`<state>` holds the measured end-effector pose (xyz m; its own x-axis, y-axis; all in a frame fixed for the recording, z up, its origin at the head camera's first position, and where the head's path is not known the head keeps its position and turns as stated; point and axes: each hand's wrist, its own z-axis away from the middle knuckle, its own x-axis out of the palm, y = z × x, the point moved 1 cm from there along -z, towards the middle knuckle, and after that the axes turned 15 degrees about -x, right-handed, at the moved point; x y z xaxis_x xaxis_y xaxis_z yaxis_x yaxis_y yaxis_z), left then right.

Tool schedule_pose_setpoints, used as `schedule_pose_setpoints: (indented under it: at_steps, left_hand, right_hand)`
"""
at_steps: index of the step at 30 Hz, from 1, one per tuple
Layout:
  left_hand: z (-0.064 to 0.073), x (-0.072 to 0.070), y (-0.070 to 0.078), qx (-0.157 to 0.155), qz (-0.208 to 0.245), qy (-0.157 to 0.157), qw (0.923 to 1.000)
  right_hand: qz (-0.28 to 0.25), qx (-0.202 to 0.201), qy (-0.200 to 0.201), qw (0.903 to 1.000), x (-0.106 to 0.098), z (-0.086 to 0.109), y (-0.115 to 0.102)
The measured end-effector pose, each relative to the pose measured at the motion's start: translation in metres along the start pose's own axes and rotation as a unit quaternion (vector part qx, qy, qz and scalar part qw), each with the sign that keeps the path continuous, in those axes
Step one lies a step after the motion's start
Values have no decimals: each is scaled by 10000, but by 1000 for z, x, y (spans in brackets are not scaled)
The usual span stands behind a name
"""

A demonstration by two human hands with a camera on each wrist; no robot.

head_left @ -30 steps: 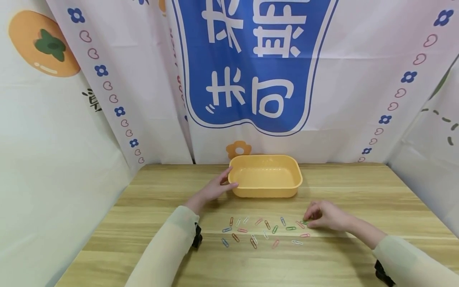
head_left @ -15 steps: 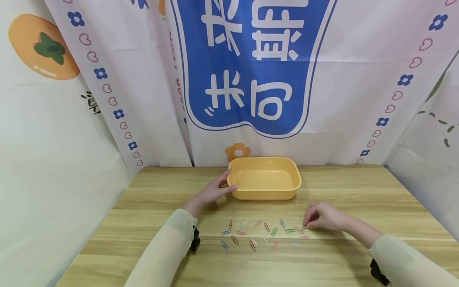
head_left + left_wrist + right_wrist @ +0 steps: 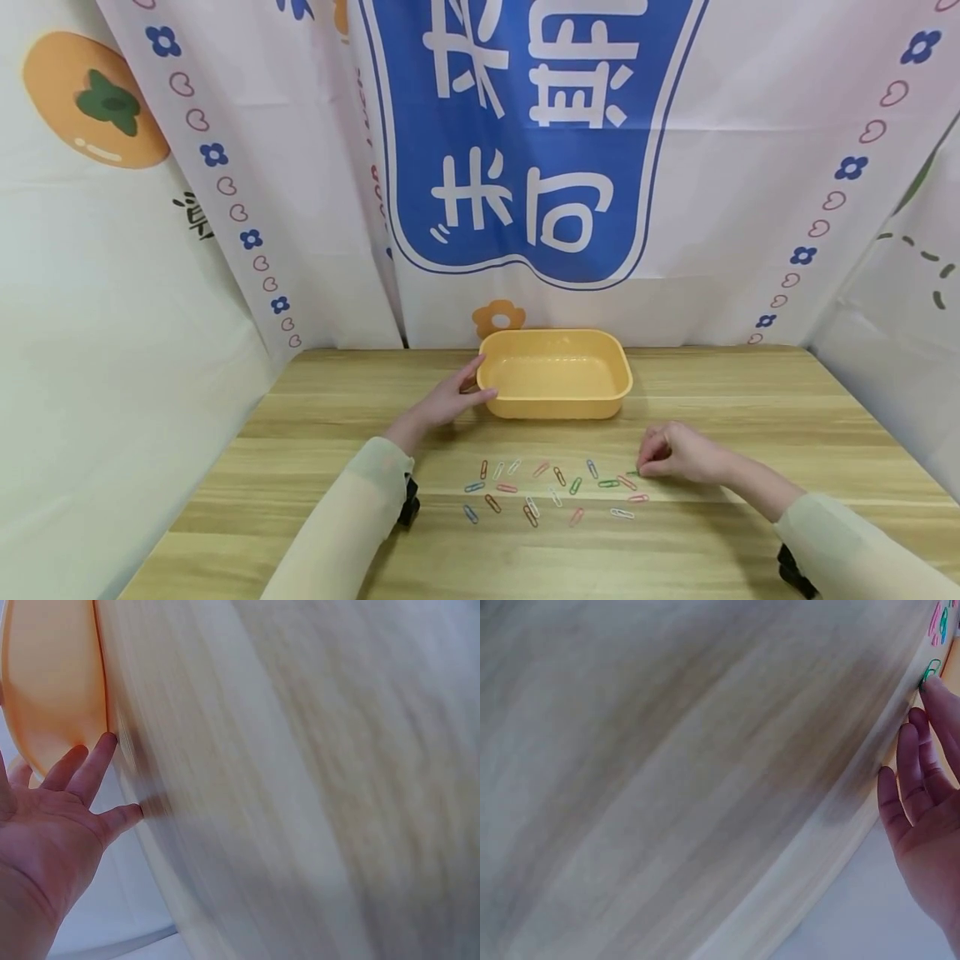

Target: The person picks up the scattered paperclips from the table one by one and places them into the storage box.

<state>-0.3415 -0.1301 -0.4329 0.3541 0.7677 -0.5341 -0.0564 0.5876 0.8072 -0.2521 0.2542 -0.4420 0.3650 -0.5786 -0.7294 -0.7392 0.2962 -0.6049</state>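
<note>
My left hand (image 3: 444,400) rests against the left end of a yellow plastic basin (image 3: 558,408), thumb at its front wall. In the left wrist view its fingers are spread and fairly straight, fingertips touching the basin's side (image 3: 60,682). To the right, my right hand (image 3: 682,452) pinches a green paper clip (image 3: 931,670) close over the wooden table. The clip's end sticks out beyond the thumb in the right wrist view, while the other fingers are loosely bent. A pink paper clip (image 3: 627,482) lies just left of these fingertips.
Several coloured paper clips, among them a blue one (image 3: 470,514), a white one (image 3: 622,513) and a green one (image 3: 575,486), lie scattered on the wooden table (image 3: 480,558) in front of the basin. A white printed cloth (image 3: 330,250) hangs behind the table's back edge.
The right hand's fingertips have drawn together on the green paper clip, which has shifted slightly and now shows less. The left hand stays at the basin.
</note>
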Motion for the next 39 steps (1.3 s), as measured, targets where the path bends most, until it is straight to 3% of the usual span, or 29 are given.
schedule_pose_setpoints:
  at_steps: [11,20,26,32,39]
  left_hand:
    - [0,0,3,22,45,-98,9999]
    - [-4,1,-1,17,16,37,10000]
    - [-3,1,-1,-31,-6,19,10000]
    - [-4,2,-1,-86,21,16,10000]
    - [-4,2,-2,-87,143,-1,9999]
  right_hand:
    - [9,213,-25,9998,-3,3,1]
    - [-66,560,59,9984,-12,5,-6]
    - [-265,437,165,9986,-17,5,-14]
    - [-486,677,231,9963,-30,5,-21]
    - [-334,611,429,9967,-51,-7,-31]
